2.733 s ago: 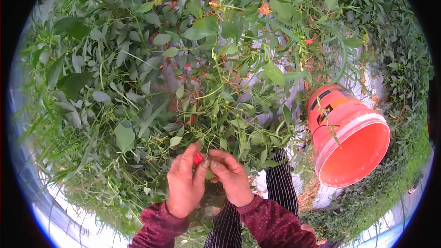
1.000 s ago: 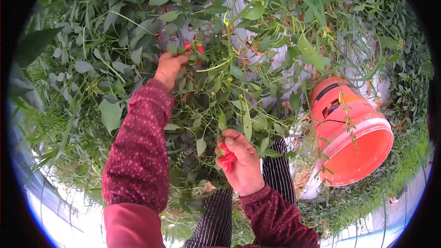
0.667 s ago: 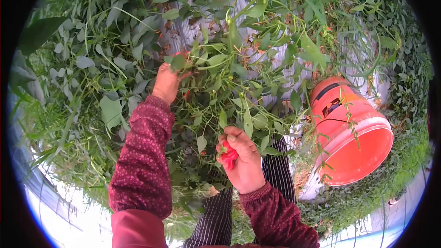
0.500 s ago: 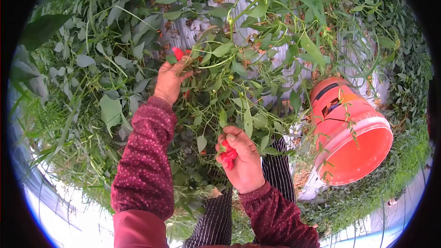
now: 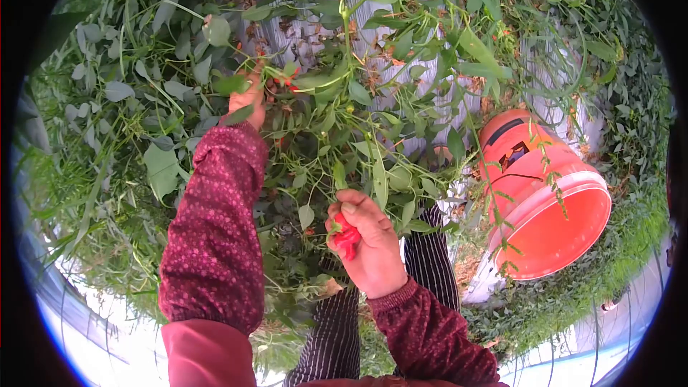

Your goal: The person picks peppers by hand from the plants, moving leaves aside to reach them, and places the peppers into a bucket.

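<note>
My right hand [image 5: 371, 244] is closed around wrinkled red peppers [image 5: 345, 236], with a bit of green stem showing at the top. It is low in front of me, just below the hanging leaves of the pepper plant [image 5: 337, 111]. Farther forward and to the left, my left hand [image 5: 248, 97] reaches in among the stems, partly covered by leaves. Its fingers are mostly hidden, so I cannot see whether it grips anything. Just right of it, a red pepper [image 5: 288, 80] shows between the leaves.
An orange bucket [image 5: 527, 165] lies tipped on the right, its mouth towards me. Pale plastic sheeting [image 5: 444, 111] with dry leaves covers the ground behind the plant. Dense foliage [image 5: 107, 129] fills the left side. My striped trouser legs [image 5: 333, 330] are below.
My left hand has moved forward and slightly left, deeper into the leaves, and the stems there have shifted. My right hand keeps its hold on the red peppers, nearly in place.
</note>
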A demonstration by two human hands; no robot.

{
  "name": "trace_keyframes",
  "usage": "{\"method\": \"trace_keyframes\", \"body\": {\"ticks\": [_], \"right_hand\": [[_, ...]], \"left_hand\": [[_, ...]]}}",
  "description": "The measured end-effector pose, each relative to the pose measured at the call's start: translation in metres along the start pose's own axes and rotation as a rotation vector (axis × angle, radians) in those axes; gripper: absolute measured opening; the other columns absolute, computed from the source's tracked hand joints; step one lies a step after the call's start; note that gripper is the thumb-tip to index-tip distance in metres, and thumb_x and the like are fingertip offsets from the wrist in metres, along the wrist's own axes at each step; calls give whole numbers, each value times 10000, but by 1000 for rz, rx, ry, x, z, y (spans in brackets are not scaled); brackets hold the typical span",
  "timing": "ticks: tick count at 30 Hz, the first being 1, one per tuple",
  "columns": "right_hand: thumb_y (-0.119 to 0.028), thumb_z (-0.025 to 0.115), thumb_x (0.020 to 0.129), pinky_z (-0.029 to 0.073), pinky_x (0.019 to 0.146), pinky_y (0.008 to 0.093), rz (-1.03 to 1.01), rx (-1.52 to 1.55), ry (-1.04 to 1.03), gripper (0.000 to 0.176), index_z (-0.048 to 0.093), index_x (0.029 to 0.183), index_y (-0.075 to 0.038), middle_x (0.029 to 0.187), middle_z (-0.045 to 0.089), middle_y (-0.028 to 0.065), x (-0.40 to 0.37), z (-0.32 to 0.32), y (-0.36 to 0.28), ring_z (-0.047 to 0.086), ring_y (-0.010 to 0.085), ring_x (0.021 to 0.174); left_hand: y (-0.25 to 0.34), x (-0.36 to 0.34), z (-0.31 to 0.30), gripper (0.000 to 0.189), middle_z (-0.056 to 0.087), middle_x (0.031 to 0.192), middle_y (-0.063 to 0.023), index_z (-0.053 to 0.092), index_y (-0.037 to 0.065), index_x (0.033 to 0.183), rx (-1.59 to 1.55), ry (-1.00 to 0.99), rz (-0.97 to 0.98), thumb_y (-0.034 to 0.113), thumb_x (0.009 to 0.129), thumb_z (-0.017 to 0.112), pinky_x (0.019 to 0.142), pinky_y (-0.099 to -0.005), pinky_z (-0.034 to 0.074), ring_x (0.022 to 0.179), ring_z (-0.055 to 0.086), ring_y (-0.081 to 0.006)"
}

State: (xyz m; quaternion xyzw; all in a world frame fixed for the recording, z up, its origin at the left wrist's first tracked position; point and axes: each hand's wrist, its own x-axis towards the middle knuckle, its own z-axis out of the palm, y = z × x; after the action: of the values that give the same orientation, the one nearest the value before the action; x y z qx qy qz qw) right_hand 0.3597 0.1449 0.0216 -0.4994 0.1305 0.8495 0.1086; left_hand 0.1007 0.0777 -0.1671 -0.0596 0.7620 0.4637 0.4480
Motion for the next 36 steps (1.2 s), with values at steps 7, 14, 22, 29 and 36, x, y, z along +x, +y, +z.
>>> {"method": "trace_keyframes", "body": {"ticks": [7, 14, 22, 29, 36], "right_hand": [[-88, 516, 895, 470, 584, 224, -5, -20, 17, 159, 568, 1042, -54, 866, 597, 9, 1, 1, 1, 563, 69, 761], [-91, 515, 897, 472, 588, 224, -12, -25, 11, 158, 570, 1040, -54, 871, 594, 13, 3, 0, 3, 561, 68, 766], [-97, 516, 899, 473, 591, 222, -18, -8, 9, 164, 567, 1048, -52, 870, 591, 16, 2, 2, -2, 559, 72, 764], [-99, 497, 892, 451, 599, 255, -15, -39, 22, 168, 539, 1049, -56, 897, 574, 51, 3, -1, -1, 541, 127, 750], [-115, 524, 896, 474, 588, 226, -40, -3, 13, 167, 566, 1046, -55, 867, 594, 16, 3, 1, -4, 555, 72, 747]], "left_hand": [[-50, 62, -38, 204, 587, 783, -61, 565, 89, 971, 891, 68, 332, 247, 843, 587, 548, -335, 458, 654, 578, -190], [56, -11, 23, 173, 631, 925, -60, 553, 83, 1037, -45, 43, -255, 170, 898, 499, 623, -311, 461, 790, 618, -174], [30, 12, 10, 90, 617, 852, -57, 557, 93, 958, -283, 276, -119, 113, 882, 512, 760, -395, 435, 786, 580, -163], [5, 16, -5, 277, 601, 902, -98, 519, 38, 1084, -304, 172, -75, 7, 809, 528, 688, -367, 484, 845, 602, -213], [72, -30, 14, 419, 579, 1086, -115, 495, 2, 1155, 259, 273, -137, 283, 853, 564, 772, -320, 445, 990, 560, -213]]}}
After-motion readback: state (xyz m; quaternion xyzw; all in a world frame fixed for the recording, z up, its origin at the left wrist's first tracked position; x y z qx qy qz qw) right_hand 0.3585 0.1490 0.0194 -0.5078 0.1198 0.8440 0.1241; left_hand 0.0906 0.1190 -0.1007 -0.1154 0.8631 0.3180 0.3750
